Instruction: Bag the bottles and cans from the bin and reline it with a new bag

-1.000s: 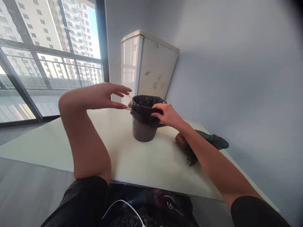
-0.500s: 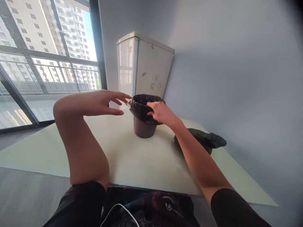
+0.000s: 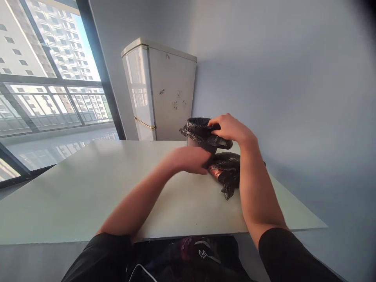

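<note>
A small brown bin (image 3: 194,141) lined with a black plastic bag (image 3: 197,127) stands on the white table (image 3: 88,188) near the wall. My right hand (image 3: 230,127) grips the bag's folded edge at the bin's near right rim, fingers curled over it. Lower down, my left hand (image 3: 190,159) is in front of the bin's base; it is blurred and its fingers are curled, touching the bin's lower side or the bundle beside it. A dark bundled bag with something reddish-brown inside (image 3: 225,170) lies on the table right beside the bin.
A white refrigerator (image 3: 160,90) stands behind the table in the corner. A large window (image 3: 44,78) with dark frames fills the left side. A plain wall (image 3: 279,98) runs along the table's right edge. My dark clothing (image 3: 188,258) shows below the table's near edge.
My left hand dropped from the bin's left rim, where it was open, to the bin's base. My right hand stayed on the bag's rim. The view swung, so everything shifted right.
</note>
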`<state>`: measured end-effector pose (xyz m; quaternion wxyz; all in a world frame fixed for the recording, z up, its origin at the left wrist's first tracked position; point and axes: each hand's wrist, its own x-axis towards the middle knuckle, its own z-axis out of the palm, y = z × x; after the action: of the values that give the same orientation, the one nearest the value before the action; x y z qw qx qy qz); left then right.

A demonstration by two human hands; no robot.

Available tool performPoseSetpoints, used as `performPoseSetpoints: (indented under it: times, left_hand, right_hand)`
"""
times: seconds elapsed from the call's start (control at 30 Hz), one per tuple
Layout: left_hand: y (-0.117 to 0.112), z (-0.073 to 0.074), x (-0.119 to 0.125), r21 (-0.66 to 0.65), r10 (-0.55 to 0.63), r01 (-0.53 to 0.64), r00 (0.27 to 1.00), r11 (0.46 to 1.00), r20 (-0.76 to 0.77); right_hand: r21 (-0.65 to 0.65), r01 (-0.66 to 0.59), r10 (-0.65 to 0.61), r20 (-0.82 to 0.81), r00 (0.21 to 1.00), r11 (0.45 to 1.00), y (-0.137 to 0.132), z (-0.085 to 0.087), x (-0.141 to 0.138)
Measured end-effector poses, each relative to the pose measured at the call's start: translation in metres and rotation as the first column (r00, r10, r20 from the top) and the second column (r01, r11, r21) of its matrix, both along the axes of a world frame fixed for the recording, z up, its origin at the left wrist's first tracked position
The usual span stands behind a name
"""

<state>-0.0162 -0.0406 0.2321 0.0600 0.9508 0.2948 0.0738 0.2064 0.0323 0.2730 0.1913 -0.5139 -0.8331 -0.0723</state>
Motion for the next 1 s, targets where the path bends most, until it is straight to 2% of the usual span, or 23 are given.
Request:
performPoseSetpoints:
  times: [0.03,0.1,0.17,0.27,0.37,0.5,0.67,0.83,0.93,1.0]
  left_hand:
    - [0.004,-0.012,0.023,-0.008,-0.009,0.009,0.999,1.000,-0.050]
    - [0.009,-0.032,0.060,0.079,-0.051,0.051,0.999,0.996,-0.001]
    - [0.014,-0.048,0.085,0.163,-0.085,0.079,0.996,0.983,0.034]
    - [0.023,-0.066,0.105,0.218,-0.137,0.139,0.990,0.966,-0.022]
    - [0.030,-0.077,0.114,0.225,-0.156,0.174,0.983,0.959,-0.094]
    - [0.034,-0.080,0.117,0.250,-0.175,0.187,0.982,0.950,-0.071]
    - [0.030,-0.069,0.112,0.272,-0.204,0.220,0.975,0.937,-0.085]
    - [0.025,-0.060,0.115,0.161,-0.274,0.273,0.962,0.949,-0.014]
    - [0.031,-0.066,0.126,0.096,-0.304,0.304,0.953,0.948,-0.015]
    - [0.038,-0.074,0.133,0.139,-0.276,0.280,0.960,0.950,-0.051]
  right_hand:
    - [0.029,0.017,-0.017,-0.005,1.000,0.999,0.003,0.000,0.005]
    - [0.064,0.068,-0.067,-0.019,0.998,0.996,0.008,-0.001,0.013]
    - [0.076,0.119,-0.118,-0.016,0.993,0.990,0.012,-0.001,0.021]
    - [0.083,0.191,-0.192,0.007,0.981,0.978,0.013,0.001,0.033]
    - [0.072,0.208,-0.211,0.035,0.977,0.975,0.014,0.003,0.043]
    - [0.069,0.219,-0.223,0.055,0.973,0.973,0.012,0.003,0.053]
    - [-0.006,0.222,-0.222,0.009,0.975,0.975,0.004,0.006,0.063]
    - [-0.073,0.225,-0.226,-0.008,0.974,0.972,-0.001,0.009,0.069]
    - [-0.093,0.222,-0.224,-0.011,0.975,0.971,0.000,0.009,0.068]
    - [-0.093,0.225,-0.226,0.001,0.974,0.970,0.002,0.009,0.068]
